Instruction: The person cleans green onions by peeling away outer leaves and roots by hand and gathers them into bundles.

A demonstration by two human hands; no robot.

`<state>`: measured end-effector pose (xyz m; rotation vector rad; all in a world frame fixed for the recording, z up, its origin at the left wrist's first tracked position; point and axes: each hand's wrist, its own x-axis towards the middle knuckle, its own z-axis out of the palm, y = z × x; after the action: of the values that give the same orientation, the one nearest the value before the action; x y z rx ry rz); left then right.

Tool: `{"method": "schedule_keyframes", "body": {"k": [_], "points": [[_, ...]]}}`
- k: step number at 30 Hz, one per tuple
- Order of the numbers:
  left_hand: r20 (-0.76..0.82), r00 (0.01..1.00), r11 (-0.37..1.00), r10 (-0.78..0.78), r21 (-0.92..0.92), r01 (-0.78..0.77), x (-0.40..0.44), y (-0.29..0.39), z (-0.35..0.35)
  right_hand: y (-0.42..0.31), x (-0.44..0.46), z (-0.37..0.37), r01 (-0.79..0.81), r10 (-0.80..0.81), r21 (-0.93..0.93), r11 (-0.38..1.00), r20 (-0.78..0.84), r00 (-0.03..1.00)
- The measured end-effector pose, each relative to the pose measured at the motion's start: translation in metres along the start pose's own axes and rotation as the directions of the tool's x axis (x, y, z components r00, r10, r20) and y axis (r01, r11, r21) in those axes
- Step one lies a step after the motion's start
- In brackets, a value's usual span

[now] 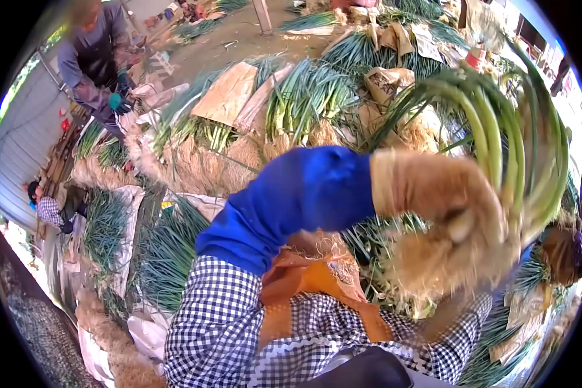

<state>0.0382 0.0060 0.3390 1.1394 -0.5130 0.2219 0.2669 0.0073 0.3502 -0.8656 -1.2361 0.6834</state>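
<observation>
My left hand (446,184), in a tan work glove below a blue oversleeve (304,194), is closed around a bunch of long green onions (488,136). Their green leaves arch up and over to both sides. The shaggy pale roots (427,262) hang below the glove and are smeared by motion. My right sleeve (462,333), checked black and white, shows at the lower right. My right hand cannot be made out behind the onions and roots.
Bundles of green onions (310,97) lie in rows ahead, roots toward me, some under brown cardboard (226,94). More onion piles (168,252) lie at my left. One person (97,64) in teal gloves stands at the upper left; another (55,207) sits low at the left edge.
</observation>
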Motion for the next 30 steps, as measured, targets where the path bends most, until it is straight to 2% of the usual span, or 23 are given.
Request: {"method": "schedule_keyframes", "body": {"k": [2,4,7,8,9,10,11,12,13,14,15,16,17,18,19,20,21,24,25,27,28,29,30], "points": [[-0.015,1.000,0.994,0.006,0.109,-0.005,-0.011,0.039,-0.017,-0.019,0.042,0.016,0.085,-0.087,0.068,0.994,0.015,0.996],[-0.100,0.987,0.957,-0.123,0.250,0.145,-0.027,0.061,-0.023,-0.033,0.062,0.039,0.141,-0.147,0.138,0.980,0.039,0.988],[-0.235,0.970,0.864,-0.068,0.471,0.175,-0.083,0.040,-0.132,-0.001,0.090,0.085,0.076,-0.101,0.219,0.973,0.102,0.990],[-0.295,0.954,0.842,-0.048,0.502,0.198,-0.099,0.033,-0.156,0.018,0.093,0.107,-0.030,0.008,0.235,0.972,0.092,0.996],[-0.388,0.921,0.846,-0.033,0.480,0.233,-0.120,0.035,-0.148,0.027,0.082,0.136,-0.037,0.033,0.091,0.995,0.046,0.998],[-0.477,0.879,0.853,-0.018,0.452,0.263,-0.140,0.036,-0.141,0.054,0.087,0.146,-0.146,0.138,0.081,0.986,0.096,0.986],[-0.527,0.850,0.876,-0.013,0.404,0.263,-0.161,0.024,-0.134,0.096,0.092,0.145,-0.271,0.227,0.245,0.931,0.192,0.955],[-0.731,0.679,0.913,-0.066,0.230,0.337,-0.183,0.006,-0.132,0.119,0.079,0.166,-0.306,0.275,0.264,0.915,0.147,0.950],[-0.789,0.610,0.942,-0.075,0.145,0.304,-0.205,-0.021,-0.139,0.140,0.061,0.184,-0.422,0.388,0.440,0.793,0.169,0.906],[-0.841,0.535,0.965,-0.083,0.066,0.254,-0.228,-0.049,-0.147,0.191,0.060,0.175,-0.481,0.402,0.301,0.823,0.289,0.869],[-0.802,0.597,0.987,-0.014,0.086,0.139,-0.251,-0.084,-0.165,0.220,0.046,0.177,-0.556,0.465,0.241,0.795,0.346,0.815],[-0.867,0.499,1.000,-0.008,0.004,0.022,-0.269,-0.117,-0.171,0.259,0.030,0.176,-0.633,0.492,0.287,0.719,0.434,0.755],[-0.920,0.390,0.992,-0.021,-0.068,-0.107,-0.281,-0.143,-0.168,0.303,0.015,0.169,-0.740,0.584,0.154,0.655,0.518,0.625],[-0.927,0.373,0.995,-0.032,-0.064,-0.074,-0.284,-0.152,-0.153,0.294,-0.011,0.166,-0.772,0.644,0.147,0.619,0.468,0.606],[-0.889,0.459,0.985,-0.002,-0.080,-0.150,-0.276,-0.153,-0.148,0.292,-0.029,0.168,-0.798,0.693,0.145,0.585,0.422,0.585],[-0.902,0.429,0.993,-0.055,-0.096,-0.074,-0.282,-0.154,-0.147,0.308,-0.044,0.163,-0.745,0.635,0.180,0.643,0.418,0.649],[-0.914,0.390,0.992,-0.114,-0.124,0.000,-0.288,-0.155,-0.143,0.302,-0.053,0.162,-0.759,0.671,0.166,0.630,0.375,0.639],[-0.920,0.392,0.992,0.003,-0.046,-0.115,-0.275,-0.156,-0.138,0.283,-0.068,0.158,-0.733,0.686,0.065,0.677,0.307,0.660],[-0.919,0.394,0.992,-0.002,-0.052,-0.115,-0.277,-0.159,-0.137,0.289,-0.072,0.152,-0.715,0.666,0.055,0.697,0.320,0.674],[-0.921,0.391,0.998,-0.003,-0.027,-0.056,-0.269,-0.150,-0.133,0.283,-0.075,0.157,-0.619,0.623,-0.085,0.781,0.171,0.763],[-0.928,0.358,0.994,-0.102,-0.104,0.014,-0.270,-0.147,-0.130,0.283,-0.076,0.156,-0.473,0.531,-0.317,0.822,0.127,0.838],[-0.927,0.360,0.994,-0.106,-0.108,0.012,-0.262,-0.144,-0.125,0.268,-0.077,0.164,-0.228,0.361,-0.608,0.760,0.103,0.927],[-0.951,0.286,0.993,-0.114,-0.106,0.045,-0.253,-0.146,-0.121,0.267,-0.083,0.172,-0.145,0.264,-0.680,0.719,0.074,0.962]]}}
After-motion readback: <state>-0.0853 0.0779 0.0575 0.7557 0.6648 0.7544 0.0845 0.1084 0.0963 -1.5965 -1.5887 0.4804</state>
